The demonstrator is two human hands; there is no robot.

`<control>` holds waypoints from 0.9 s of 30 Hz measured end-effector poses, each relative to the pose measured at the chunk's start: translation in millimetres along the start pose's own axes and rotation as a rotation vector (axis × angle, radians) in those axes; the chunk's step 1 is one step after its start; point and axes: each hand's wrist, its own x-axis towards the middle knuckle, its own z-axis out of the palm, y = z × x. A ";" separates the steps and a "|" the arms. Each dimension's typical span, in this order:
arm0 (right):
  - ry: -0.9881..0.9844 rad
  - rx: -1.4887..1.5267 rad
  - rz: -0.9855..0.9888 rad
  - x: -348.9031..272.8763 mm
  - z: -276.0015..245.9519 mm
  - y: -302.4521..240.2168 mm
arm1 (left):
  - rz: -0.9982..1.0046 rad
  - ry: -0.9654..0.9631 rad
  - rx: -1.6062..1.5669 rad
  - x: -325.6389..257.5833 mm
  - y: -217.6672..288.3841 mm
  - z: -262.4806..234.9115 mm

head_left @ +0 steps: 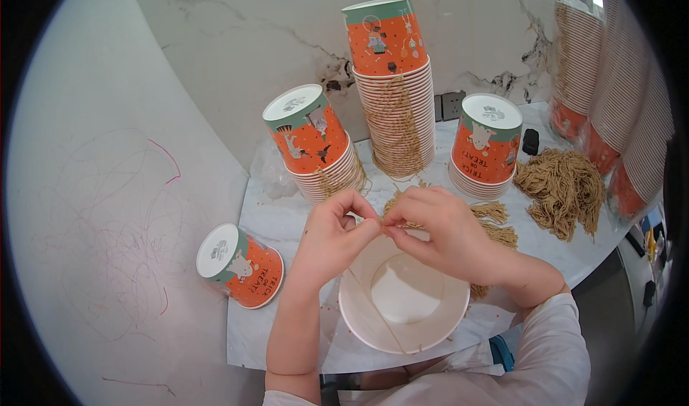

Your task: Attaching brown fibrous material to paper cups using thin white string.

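Note:
A white paper bucket [352,302] stands mouth up near the table's front edge, its inside facing me. Above its far rim my left hand [334,237] and my right hand [441,227] meet, both closed, thumbs and fingers pinched together on a thin tan cord [379,314]. From the fingertips the cord drops across the bucket's mouth to its near rim. The fingers hide the exact spot where they hold it. Cut lengths of tan cord [499,234] lie behind and beside my right hand.
Behind my hands stand upturned orange-and-green buckets in a short stack [308,137], a tall stack [393,108] and another short stack [488,144]. One bucket [247,266] sits left. A cord heap [563,191] and plastic-wrapped stacks [606,83] are right. A white panel [143,212] borders the left.

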 end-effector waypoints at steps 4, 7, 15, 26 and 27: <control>0.039 -0.092 -0.083 -0.7 3.8 0.4 | 0.019 0.075 -0.002 -0.4 -0.7 3.4; 0.031 -0.142 -0.114 -2.2 5.8 3.8 | 0.024 0.068 0.052 0.2 -0.1 4.9; 0.044 -0.182 -0.147 -2.1 9.6 6.6 | 0.050 0.094 0.141 2.8 -1.7 8.6; 0.075 0.007 -0.005 2.0 -1.5 3.5 | 0.243 0.155 -0.048 7.6 -8.8 21.1; 0.080 0.071 0.020 2.9 -2.2 2.4 | 0.243 0.155 -0.048 7.9 -9.6 22.5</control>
